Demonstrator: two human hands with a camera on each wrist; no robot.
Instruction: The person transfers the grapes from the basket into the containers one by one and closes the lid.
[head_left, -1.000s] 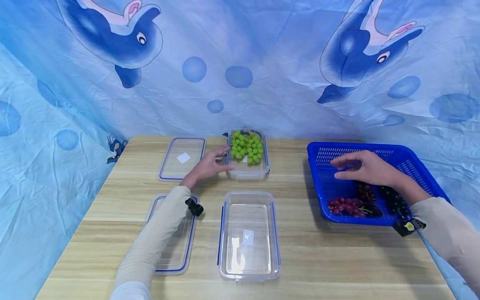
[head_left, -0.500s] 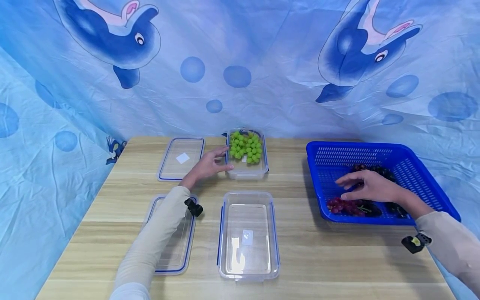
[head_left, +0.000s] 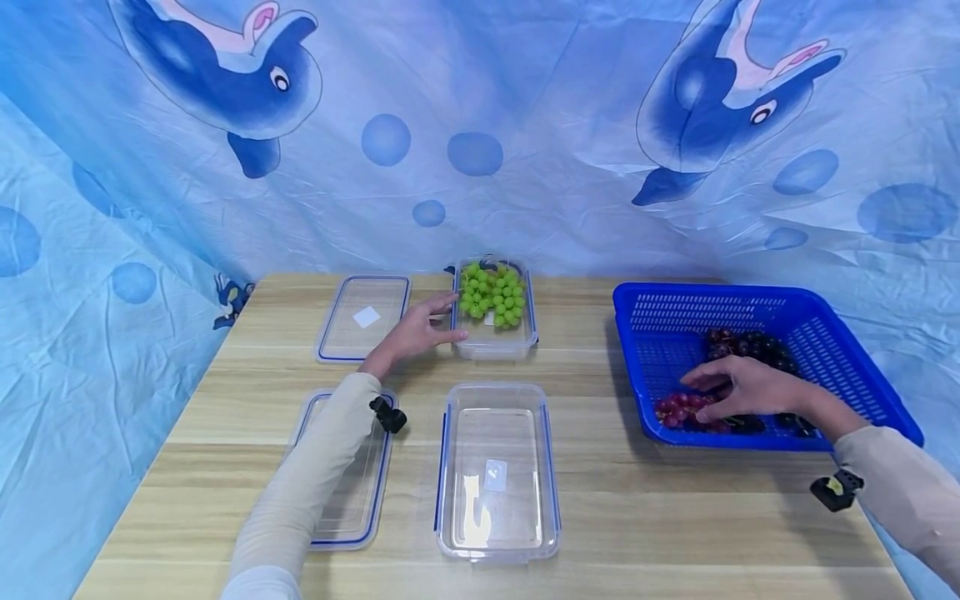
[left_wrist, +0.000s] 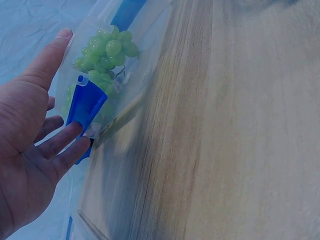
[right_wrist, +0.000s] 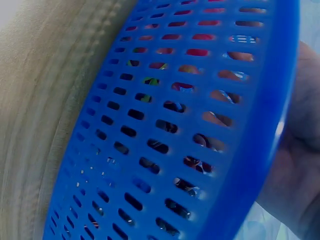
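My left hand (head_left: 415,330) rests at the left side of a small clear lidless container (head_left: 497,347), thumb and fingers spread along its wall. Green grapes (head_left: 491,294) lie inside it. The left wrist view shows the fingertips by the container's blue side clip (left_wrist: 87,102). My right hand (head_left: 761,389) is down in the blue basket (head_left: 628,358), thumb and fingers apart over a bunch of red grapes (head_left: 672,409). The thumb overlaps the bunch. In the right wrist view the slotted basket wall (right_wrist: 150,115) hides most of the fingers.
Dark grapes (head_left: 761,346) lie farther back in the basket. A larger clear container (head_left: 498,433) without its lid stands front centre. One lid (head_left: 365,337) lies at the back left and another (head_left: 352,492) lies partly under the left forearm. A dolphin-printed curtain (head_left: 480,75) hangs behind the table.
My right hand has lowered into the basket and moved toward the front, onto the red grapes. The left hand has stayed at the small container.
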